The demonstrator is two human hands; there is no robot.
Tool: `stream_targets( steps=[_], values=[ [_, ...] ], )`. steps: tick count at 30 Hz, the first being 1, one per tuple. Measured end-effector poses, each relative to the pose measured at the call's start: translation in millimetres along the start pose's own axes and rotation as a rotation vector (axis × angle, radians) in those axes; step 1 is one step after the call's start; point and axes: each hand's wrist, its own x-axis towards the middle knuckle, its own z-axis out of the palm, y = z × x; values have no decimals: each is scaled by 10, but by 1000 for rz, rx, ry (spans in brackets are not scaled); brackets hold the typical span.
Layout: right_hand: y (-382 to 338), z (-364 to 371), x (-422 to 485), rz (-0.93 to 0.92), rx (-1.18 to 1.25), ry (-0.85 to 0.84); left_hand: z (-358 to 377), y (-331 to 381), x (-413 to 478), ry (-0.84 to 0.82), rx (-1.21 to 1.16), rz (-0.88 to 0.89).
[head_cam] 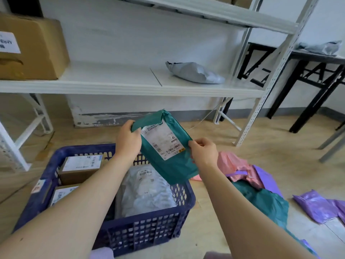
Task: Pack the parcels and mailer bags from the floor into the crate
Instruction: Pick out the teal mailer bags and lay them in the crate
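"Head view, biggest first: white shelving (119, 86) fills twelve o'clock. Does it matter?"

"Not to the job, I'd say. The blue crate (149, 230) at seven o'clock does. Cardboard boxes (80, 165) stand along its nine o'clock side and a white mailer (145, 193) lies flat on its three o'clock side, likely so that soft bags can stack there."

"What waits on the floor?"

"A heap at four o'clock, just beside the crate: a dark green bag (265, 200), a pink bag (233, 163) and purple bags (315, 208)."

"And the one being packed?"

"The teal mailer bag (173, 169) is in the air at the centre, over the crate's one o'clock corner, tilted, label facing up. The left hand (127, 141) curls its fingers round the bag's upper corner. The right hand (204, 154) pinches the opposite edge between thumb and fingertips. I judge both hands are used to keep the limp plastic flat and the label readable before it goes down onto the white mailer."
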Motion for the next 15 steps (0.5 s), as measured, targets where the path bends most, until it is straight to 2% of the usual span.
stream_targets(
  steps=[6, 10, 15],
  values=[
    [131, 198, 54, -150, -330, -84, -219, -153, 169, 62, -140, -180],
    [172, 377, 43, -176, -451, -177, -322, -286, 283, 129, -246, -287],
    [271, 643, 19, -181, -532, -240, -500, -473, 399, 233, -336, -505]
  ],
)
